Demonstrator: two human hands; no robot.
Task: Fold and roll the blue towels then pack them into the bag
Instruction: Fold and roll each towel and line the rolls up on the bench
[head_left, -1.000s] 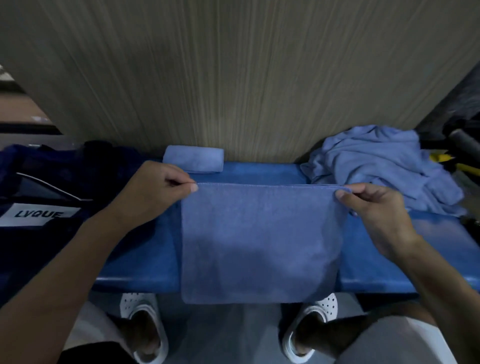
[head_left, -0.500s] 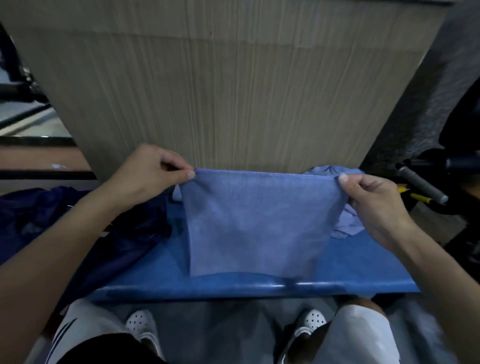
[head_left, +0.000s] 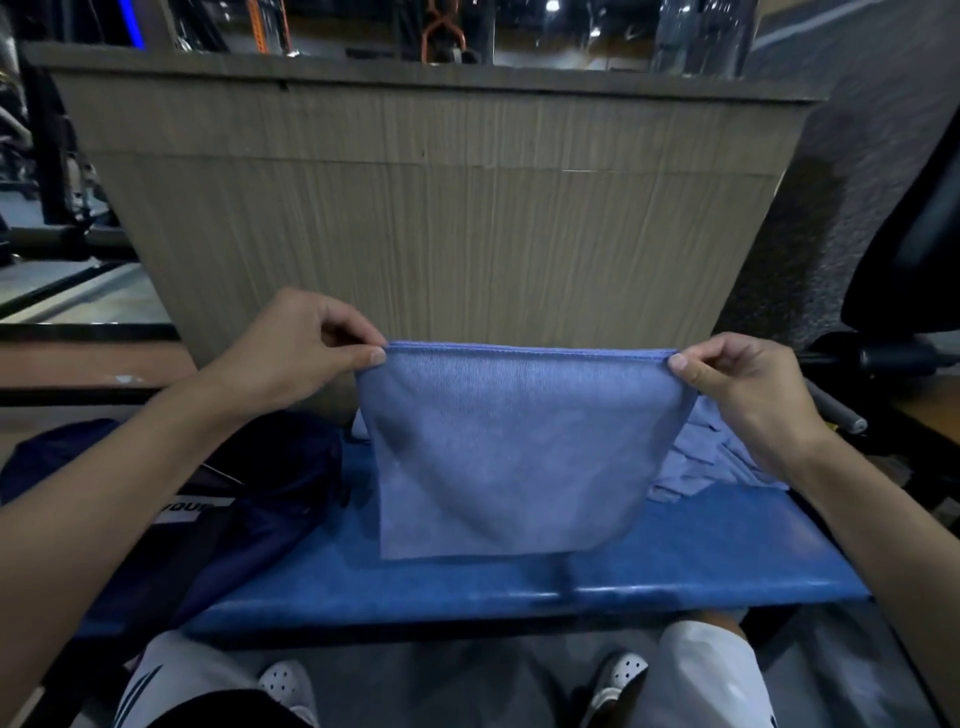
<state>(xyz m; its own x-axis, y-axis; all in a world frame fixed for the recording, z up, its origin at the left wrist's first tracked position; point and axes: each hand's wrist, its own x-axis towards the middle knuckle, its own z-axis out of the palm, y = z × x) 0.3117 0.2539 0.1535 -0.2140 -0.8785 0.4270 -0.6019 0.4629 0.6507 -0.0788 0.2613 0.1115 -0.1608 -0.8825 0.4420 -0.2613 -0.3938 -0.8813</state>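
A folded blue towel (head_left: 514, 452) hangs in the air above the blue bench (head_left: 691, 566). My left hand (head_left: 306, 353) pinches its top left corner and my right hand (head_left: 743, 384) pinches its top right corner. Its lower edge hovers just over the bench top. A heap of loose blue towels (head_left: 722, 457) lies on the bench at the right, partly behind the held towel. A dark navy bag (head_left: 223, 499) with a white label rests on the bench's left end. The rolled towel at the back is almost wholly hidden by the held one.
A tall wood-grain panel (head_left: 431, 218) stands right behind the bench. A dark chair (head_left: 914, 249) and a grey handle (head_left: 836, 410) are at the right. My knees and white shoes (head_left: 291, 686) show below the bench's front edge.
Both hands have lifted the towel up off the bench, so its lower edge no longer hangs over the front. The camera has tilted upward, revealing the top of the panel.
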